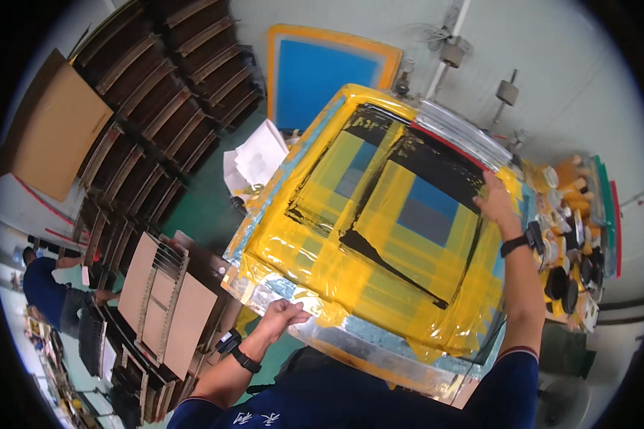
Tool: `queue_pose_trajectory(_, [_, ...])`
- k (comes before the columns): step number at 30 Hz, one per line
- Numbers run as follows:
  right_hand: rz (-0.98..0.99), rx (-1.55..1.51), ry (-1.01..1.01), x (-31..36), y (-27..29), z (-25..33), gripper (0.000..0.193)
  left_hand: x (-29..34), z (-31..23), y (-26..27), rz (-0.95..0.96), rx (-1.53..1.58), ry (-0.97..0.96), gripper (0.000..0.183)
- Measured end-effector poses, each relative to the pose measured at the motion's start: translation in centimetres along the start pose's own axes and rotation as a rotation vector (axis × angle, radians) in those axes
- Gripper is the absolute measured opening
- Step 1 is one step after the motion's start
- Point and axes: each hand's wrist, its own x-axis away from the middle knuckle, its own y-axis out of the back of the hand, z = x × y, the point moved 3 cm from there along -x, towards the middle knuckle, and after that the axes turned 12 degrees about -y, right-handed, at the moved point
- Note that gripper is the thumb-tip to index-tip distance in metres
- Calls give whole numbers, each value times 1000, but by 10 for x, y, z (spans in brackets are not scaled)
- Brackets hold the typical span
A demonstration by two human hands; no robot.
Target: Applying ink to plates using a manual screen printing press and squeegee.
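Observation:
A large screen-printing frame [322,275], covered in yellow tape and streaked with black ink, lies slanted in front of me. Its mesh has yellow and blue window-like areas. My left hand [281,319] is closed on the near left edge, thumb and fingers pinching the taped border. On the far right rim rests my right hand [499,207], with thumb and fingers apart and pointing inward. Just beyond those fingertips, a metal squeegee [461,132] with a red strip lies along the far side, beside a broad band of black ink.
Ink tubs and jars [569,243] crowd the right side. A blue screen with an orange border [322,79] leans against the wall behind. Wooden drying racks [150,79] stand at left, near stacked brown boards [168,304]. Another person [46,286] works at far left.

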Motion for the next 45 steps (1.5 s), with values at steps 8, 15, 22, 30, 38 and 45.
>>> queue_pose_trajectory(8, [-224,371,-50,-144,-18,-11,69,7,6,7,-87,-4,35,31])
queue_pose_trajectory(15, [-34,14,7,-118,-33,12,32,5,-2,11,-31,-74,87,26])
queue_pose_trajectory(22, [67,-114,114,-15,-24,56,33,-1,-3,7,-2,-28,20,27])
queue_pose_trajectory(30, [32,-201,90,182,-8,138,34,-1,-13,0,58,-14,-2,29])
queue_pose_trajectory(38, [-54,-194,-14,266,9,168,37,20,-124,-77,280,-1088,-1081,28])
queue_pose_trajectory(45, [127,12,-43,273,3,129,23,-79,-130,-158,642,-1538,-1289,30])
